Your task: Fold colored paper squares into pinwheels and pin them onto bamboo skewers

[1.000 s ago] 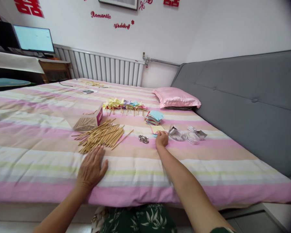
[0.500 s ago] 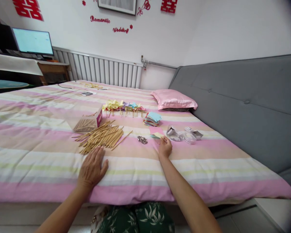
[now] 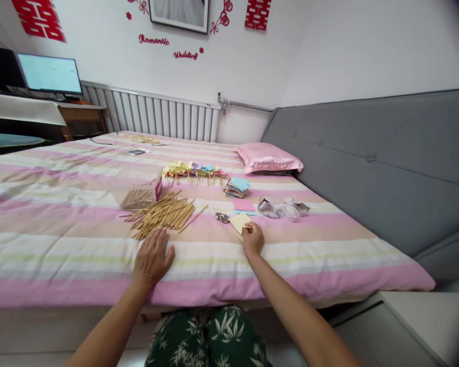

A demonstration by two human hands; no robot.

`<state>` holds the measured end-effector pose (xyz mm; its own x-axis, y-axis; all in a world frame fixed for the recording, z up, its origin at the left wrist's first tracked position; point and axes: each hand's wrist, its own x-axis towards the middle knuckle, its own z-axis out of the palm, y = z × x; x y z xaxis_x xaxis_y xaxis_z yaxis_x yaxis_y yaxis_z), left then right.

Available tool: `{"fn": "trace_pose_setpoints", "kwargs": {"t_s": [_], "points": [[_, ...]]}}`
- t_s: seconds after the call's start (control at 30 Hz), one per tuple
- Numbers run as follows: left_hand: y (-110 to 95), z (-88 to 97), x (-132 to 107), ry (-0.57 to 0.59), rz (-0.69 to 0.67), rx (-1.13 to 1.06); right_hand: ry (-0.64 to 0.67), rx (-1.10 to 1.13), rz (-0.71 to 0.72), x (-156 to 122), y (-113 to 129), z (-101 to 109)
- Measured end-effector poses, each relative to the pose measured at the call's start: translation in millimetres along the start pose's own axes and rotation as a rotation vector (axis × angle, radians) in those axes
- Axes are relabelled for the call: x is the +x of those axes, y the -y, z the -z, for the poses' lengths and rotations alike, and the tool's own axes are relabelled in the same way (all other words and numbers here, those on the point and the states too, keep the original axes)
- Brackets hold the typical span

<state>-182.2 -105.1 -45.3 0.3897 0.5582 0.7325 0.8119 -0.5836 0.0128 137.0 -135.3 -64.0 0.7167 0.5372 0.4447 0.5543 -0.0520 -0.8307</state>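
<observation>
Between the fingertips of my right hand (image 3: 253, 239) is a pale yellow square of paper (image 3: 239, 222), held just above the striped bedspread. My left hand (image 3: 152, 259) lies flat, fingers stretched out, at the near edge of a pile of thin wooden sticks (image 3: 164, 211). Small shiny metal pieces (image 3: 222, 217) sit in a heap left of the yellow paper. Behind it lie a pink paper square (image 3: 243, 204) and some blue paper partly under it. Farther back stands a stack of coloured paper (image 3: 236, 187).
A clear box of sticks (image 3: 139, 198) stands behind the pile. Paper pinwheels on sticks (image 3: 193, 169) lie in a row farther back. Tape rolls (image 3: 270, 208) and small clear containers (image 3: 291, 211) are on the right. A pink pillow (image 3: 270, 157) rests by the grey headboard (image 3: 367, 168).
My right hand has drawn the yellow paper off the pink and blue papers, toward me and slightly left. My left hand stays flat by the sticks. The view has shifted slightly.
</observation>
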Motion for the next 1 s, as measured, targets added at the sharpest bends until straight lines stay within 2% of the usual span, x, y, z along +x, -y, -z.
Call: {"fn": "trace_pose_setpoints", "kwargs": {"t_s": [0.4, 0.73, 1.0], "points": [[2, -0.9, -3, 0.002, 0.032, -0.067, 0.061, -0.118, 0.024, 2, -2, -8], [-4, 6.9, -4, 0.030, 0.057, -0.049, 0.099, -0.013, -0.022, -1, -7, -4], [-5, 15.7, 1, -0.028, 0.118, -0.082, 0.061, 0.118, 0.105, 2, -2, -1]]}}
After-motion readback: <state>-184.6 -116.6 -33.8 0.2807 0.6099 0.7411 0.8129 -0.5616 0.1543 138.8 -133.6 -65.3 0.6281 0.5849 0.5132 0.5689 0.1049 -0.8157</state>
